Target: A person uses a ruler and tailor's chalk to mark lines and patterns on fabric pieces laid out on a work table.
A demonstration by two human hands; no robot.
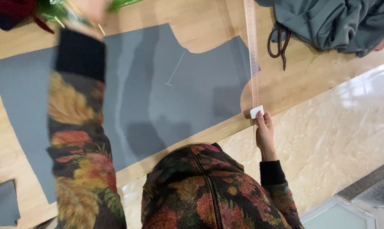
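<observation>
At a wooden cutting table (200,17), the right hand (265,129) pinches a white tailor's chalk (257,111) against a long ruler (252,51) beside grey fabric (166,97); the blurred left hand (88,10) seems to grasp something green

The light is soft and even, brightest at the far right edge, where it blows out to white. My left hand (88,10) and its flowered sleeve (79,127) smear with motion blur. Soft shadows of me fall across the flat grey cut fabric panel (158,101). The pale glossy tiled floor (336,123) carries mild glare.
</observation>
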